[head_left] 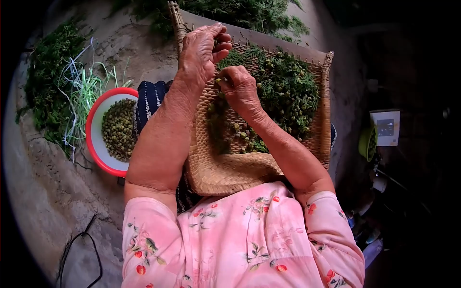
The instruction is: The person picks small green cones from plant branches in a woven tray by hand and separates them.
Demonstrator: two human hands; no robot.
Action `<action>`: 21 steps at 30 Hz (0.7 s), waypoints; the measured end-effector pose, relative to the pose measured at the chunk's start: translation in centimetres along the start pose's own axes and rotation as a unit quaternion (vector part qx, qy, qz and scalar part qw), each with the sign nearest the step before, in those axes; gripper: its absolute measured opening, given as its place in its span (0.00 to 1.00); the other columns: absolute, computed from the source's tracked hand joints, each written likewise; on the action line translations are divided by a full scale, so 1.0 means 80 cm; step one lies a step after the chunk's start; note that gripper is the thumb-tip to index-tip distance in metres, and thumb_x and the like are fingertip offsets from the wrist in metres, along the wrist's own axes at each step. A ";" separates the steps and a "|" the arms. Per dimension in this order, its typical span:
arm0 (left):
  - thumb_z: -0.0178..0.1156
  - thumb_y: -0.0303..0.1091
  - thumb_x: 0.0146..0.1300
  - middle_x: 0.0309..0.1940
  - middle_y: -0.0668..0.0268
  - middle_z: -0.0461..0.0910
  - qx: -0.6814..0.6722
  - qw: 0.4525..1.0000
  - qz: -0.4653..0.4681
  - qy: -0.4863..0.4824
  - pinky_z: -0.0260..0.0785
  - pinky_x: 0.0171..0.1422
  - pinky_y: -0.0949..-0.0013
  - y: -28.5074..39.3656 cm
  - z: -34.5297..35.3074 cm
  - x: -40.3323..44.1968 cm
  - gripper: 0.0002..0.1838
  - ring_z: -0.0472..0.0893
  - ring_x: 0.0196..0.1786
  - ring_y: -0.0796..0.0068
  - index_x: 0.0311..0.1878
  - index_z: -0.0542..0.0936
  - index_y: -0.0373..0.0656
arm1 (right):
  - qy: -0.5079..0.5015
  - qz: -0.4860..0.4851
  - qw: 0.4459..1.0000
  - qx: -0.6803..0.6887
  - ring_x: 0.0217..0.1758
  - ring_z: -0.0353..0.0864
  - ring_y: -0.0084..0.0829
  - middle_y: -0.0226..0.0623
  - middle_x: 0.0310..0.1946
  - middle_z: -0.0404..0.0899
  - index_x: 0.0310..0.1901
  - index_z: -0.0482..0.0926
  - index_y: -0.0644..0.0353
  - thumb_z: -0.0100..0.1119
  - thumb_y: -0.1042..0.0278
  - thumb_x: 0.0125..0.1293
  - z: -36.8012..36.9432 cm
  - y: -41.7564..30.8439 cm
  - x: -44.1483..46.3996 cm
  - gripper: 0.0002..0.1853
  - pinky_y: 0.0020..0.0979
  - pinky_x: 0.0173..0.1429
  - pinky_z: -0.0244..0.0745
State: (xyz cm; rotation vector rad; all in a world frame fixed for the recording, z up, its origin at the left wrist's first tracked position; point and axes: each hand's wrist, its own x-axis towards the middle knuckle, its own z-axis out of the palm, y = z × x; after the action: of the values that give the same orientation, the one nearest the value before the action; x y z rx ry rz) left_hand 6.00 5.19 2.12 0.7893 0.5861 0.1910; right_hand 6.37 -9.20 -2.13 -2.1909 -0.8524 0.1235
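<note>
Pinching a small yellow-green piece (218, 80) between its thumb and bent fingers, the right hand (238, 91) hangs over the ten-to-eleven-o'clock part of a woven tray (221, 175). Its grip is closed on that piece, at the side of the hand that faces nine o'clock. Just beyond, toward eleven o'clock, the left hand (205, 53) is raised near the tray's far edge, fingers curled in toward the thumb; something dark shows in the hollow, but whether the fingers are clamped on it I cannot tell. Leafy green sprigs (288, 96) with round fruits among them fill the tray from twelve round to four o'clock, and loose round bits (240, 132) lie on the weave nearer six o'clock. The tray's six-o'clock end meets a pink flowered shirt (245, 235). At nine o'clock from the tray, beside dark patterned cloth (150, 103), a red-rimmed bowl (90, 129) holds a heap of small green-brown fruits (117, 132). Pale plastic strips (84, 91) and a leafy pile (53, 81) lie toward ten o'clock on the floor (43, 182), more greenery (240, 14) at twelve, a black cord (98, 254) toward seven, and a green container (369, 143) toward three.
</note>
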 end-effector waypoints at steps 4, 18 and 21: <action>0.57 0.38 0.64 0.31 0.65 0.80 0.003 1.000 0.001 0.006 0.73 0.28 0.78 0.002 -0.002 -0.003 0.12 0.79 0.28 0.79 0.42 0.78 0.40 | -0.049 0.043 0.995 -0.075 0.41 0.73 0.51 0.49 0.37 0.69 0.43 0.72 0.60 0.59 0.76 0.52 0.011 -0.007 0.006 0.15 0.44 0.43 0.70; 0.57 0.38 0.64 0.31 0.65 0.80 0.006 1.000 -0.008 0.024 0.73 0.29 0.77 -0.004 -0.003 -0.008 0.11 0.79 0.29 0.78 0.41 0.79 0.40 | 0.024 0.019 0.999 0.023 0.35 0.77 0.43 0.44 0.32 0.75 0.37 0.75 0.59 0.58 0.79 0.52 -0.011 0.006 0.017 0.10 0.36 0.39 0.73; 0.56 0.40 0.64 0.30 0.66 0.78 0.015 0.999 -0.031 0.021 0.74 0.32 0.74 -0.012 -0.002 -0.006 0.12 0.78 0.29 0.77 0.41 0.78 0.41 | 0.030 0.048 0.996 0.062 0.36 0.80 0.33 0.40 0.33 0.76 0.38 0.75 0.59 0.59 0.78 0.54 -0.043 -0.017 0.024 0.09 0.30 0.39 0.76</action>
State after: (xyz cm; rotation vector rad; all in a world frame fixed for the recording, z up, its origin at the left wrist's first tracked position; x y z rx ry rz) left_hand 5.48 4.47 1.56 0.7968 0.6532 0.1411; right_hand 8.31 -9.55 1.58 -2.1094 -0.6877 0.1536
